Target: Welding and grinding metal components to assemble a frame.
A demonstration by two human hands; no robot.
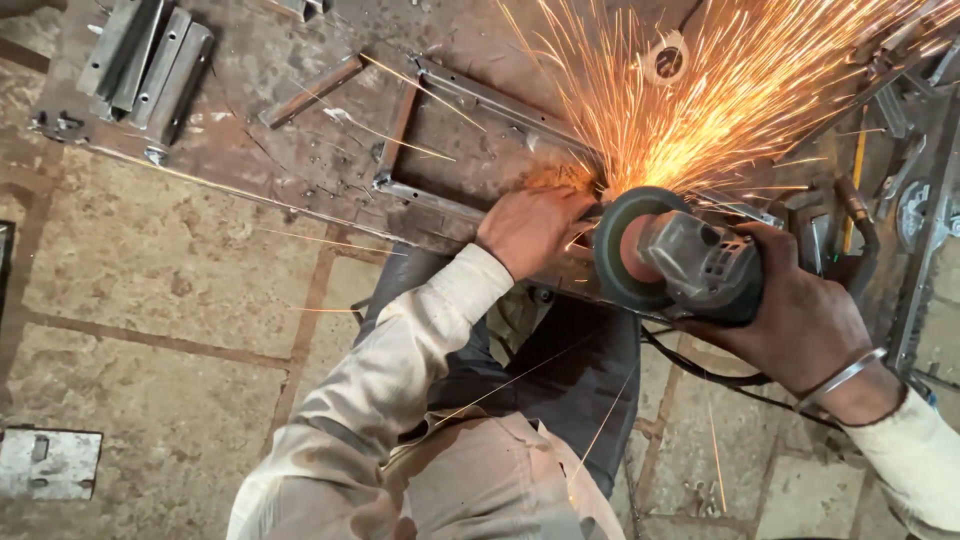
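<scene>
Stone floor (150, 290) w/ a scarred steel work plate (260, 140) on top. Our right hand (800, 310) is wrapped tight round the angle grinder (690, 265); its long axis runs approx. left-right, disc end pointing left at the frame. Our left hand (530, 230) is closed, pressing down the rectangular metal frame (470, 150) just beside the disc. Sparks (720, 90) fan up-right.

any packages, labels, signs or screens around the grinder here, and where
None that can be made out: no package, sign or screen shows.
The angle grinder in the right hand has a plain grey body; any label on it is too blurred to tell.
The left hand presses on the bare metal frame, on a rusty steel table.
</scene>
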